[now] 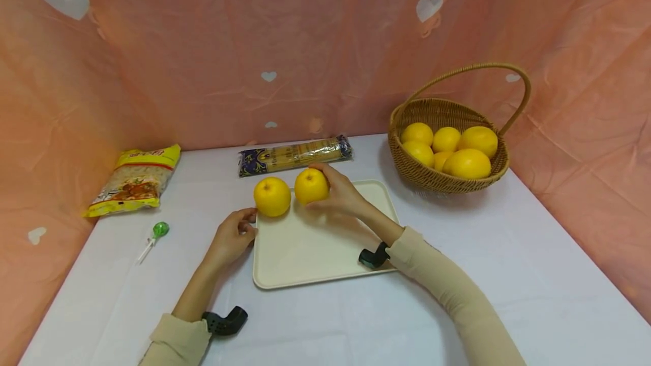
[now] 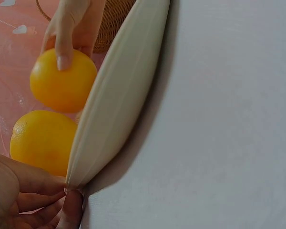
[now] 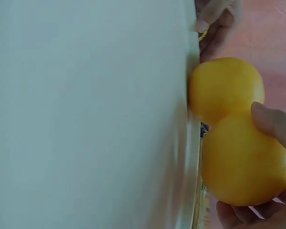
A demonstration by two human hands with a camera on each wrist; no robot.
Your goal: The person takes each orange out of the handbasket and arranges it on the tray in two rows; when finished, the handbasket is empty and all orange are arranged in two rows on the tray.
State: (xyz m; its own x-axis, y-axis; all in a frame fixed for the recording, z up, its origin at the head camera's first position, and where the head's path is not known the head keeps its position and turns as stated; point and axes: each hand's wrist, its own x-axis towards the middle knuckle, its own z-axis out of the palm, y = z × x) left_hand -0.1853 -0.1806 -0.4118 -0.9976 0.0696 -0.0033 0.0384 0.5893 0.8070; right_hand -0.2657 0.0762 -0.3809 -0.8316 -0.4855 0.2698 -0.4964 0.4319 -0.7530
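Observation:
My right hand [image 1: 343, 192] grips a round yellow-orange orange [image 1: 311, 186], thumb on one side and fingers on the other, over the far part of the cream tray [image 1: 310, 258]. A second orange [image 1: 272, 197] sits at the tray's far left corner, close beside the held one. At the tray's left rim, my left hand [image 1: 233, 237] pinches the edge between thumb and fingers. The left wrist view shows this pinch [image 2: 69, 188] close by the resting orange [image 2: 44, 142]. In the right wrist view the held orange [image 3: 245, 162] overlaps the other.
A wicker basket [image 1: 432, 182] with a tall handle stands at the back right, with several yellow fruits [image 1: 467, 164] inside. Behind the tray lies a long pack of noodles [image 1: 296, 155]. To the left are a yellow snack bag [image 1: 137, 179] and a green lollipop [image 1: 160, 229].

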